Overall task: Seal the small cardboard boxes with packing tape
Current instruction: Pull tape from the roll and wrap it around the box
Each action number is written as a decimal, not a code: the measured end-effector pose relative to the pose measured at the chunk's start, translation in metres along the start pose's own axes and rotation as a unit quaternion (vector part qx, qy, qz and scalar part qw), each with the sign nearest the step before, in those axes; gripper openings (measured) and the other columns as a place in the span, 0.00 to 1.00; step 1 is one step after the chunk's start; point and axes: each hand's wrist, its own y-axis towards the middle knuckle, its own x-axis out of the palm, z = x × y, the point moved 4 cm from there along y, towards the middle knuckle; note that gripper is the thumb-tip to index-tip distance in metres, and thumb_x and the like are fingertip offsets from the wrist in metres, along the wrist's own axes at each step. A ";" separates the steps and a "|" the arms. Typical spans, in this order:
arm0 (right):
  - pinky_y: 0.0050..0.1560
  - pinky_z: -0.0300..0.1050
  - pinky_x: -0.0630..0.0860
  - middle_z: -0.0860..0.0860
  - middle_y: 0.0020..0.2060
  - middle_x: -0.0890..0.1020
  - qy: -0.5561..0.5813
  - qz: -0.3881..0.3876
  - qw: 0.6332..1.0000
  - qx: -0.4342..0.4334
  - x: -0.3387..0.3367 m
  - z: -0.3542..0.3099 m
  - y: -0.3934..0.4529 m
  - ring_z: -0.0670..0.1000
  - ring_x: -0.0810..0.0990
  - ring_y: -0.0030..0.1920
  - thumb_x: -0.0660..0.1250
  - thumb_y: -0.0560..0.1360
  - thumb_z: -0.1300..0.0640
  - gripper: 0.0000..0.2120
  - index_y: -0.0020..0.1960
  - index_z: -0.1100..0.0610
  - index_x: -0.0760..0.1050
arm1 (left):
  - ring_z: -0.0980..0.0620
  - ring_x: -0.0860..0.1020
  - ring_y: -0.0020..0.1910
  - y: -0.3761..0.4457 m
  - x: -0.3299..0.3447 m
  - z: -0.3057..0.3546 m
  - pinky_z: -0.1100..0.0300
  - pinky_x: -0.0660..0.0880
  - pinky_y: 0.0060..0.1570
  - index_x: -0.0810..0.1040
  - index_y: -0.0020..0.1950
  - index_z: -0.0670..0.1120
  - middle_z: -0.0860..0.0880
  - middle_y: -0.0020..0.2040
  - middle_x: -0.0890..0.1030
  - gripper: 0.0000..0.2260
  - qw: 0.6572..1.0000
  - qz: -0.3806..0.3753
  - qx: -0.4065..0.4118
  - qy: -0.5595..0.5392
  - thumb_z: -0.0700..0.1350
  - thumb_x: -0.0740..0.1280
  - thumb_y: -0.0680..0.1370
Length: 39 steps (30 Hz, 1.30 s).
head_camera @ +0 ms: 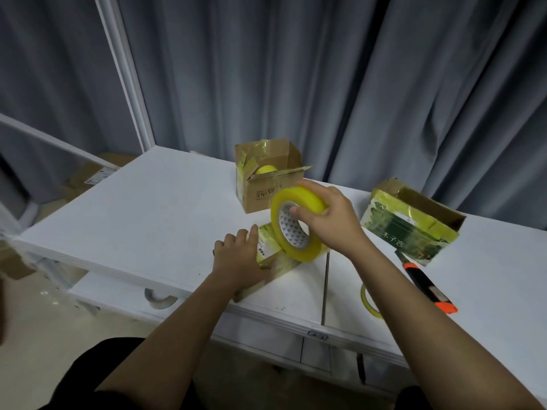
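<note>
A small flat cardboard box (270, 245) lies on the white table (154, 208) near its front edge, partly hidden by my hands. My left hand (236, 257) rests flat on its near end, fingers straight. My right hand (331, 220) grips a large yellowish roll of packing tape (291, 232), thumb in the core, holding it upright over the box's far end. Tape seems to run from the roll down onto the box.
An open cardboard box (268, 179) with a yellow roll inside stands behind. A taped green-printed box (411, 223) lies at right. An orange and black utility knife (426, 287) and a thin tape roll (368, 301) lie near my right forearm. Grey curtains hang behind.
</note>
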 end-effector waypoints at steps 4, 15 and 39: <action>0.55 0.47 0.72 0.50 0.52 0.75 -0.034 -0.036 0.999 0.012 -0.020 0.012 -0.030 0.51 0.74 0.54 0.71 0.71 0.44 0.21 0.63 0.38 0.73 | 0.41 0.69 0.63 0.004 0.000 0.001 0.48 0.66 0.58 0.49 0.77 0.47 0.44 0.69 0.66 0.45 1.000 -0.021 0.000 -0.008 0.72 0.58 0.70; 0.43 0.45 0.70 0.42 0.46 0.70 -0.098 -0.059 0.993 0.030 0.004 0.054 -0.080 0.47 0.72 0.47 0.67 0.73 0.44 0.22 0.63 0.29 0.65 | 0.40 0.66 0.66 0.005 -0.005 0.000 0.45 0.64 0.61 0.46 0.77 0.47 0.44 0.71 0.64 0.48 0.997 -0.062 0.008 -0.037 0.71 0.62 0.68; 0.51 0.44 0.72 0.48 0.57 0.73 -0.063 -0.042 0.997 0.022 0.019 0.064 -0.100 0.53 0.76 0.55 0.68 0.74 0.48 0.28 0.72 0.41 0.63 | 0.43 0.42 0.77 0.026 -0.020 0.032 0.43 0.50 0.74 0.43 0.78 0.56 0.45 0.78 0.40 0.35 0.961 -0.149 0.234 -0.018 0.59 0.61 0.78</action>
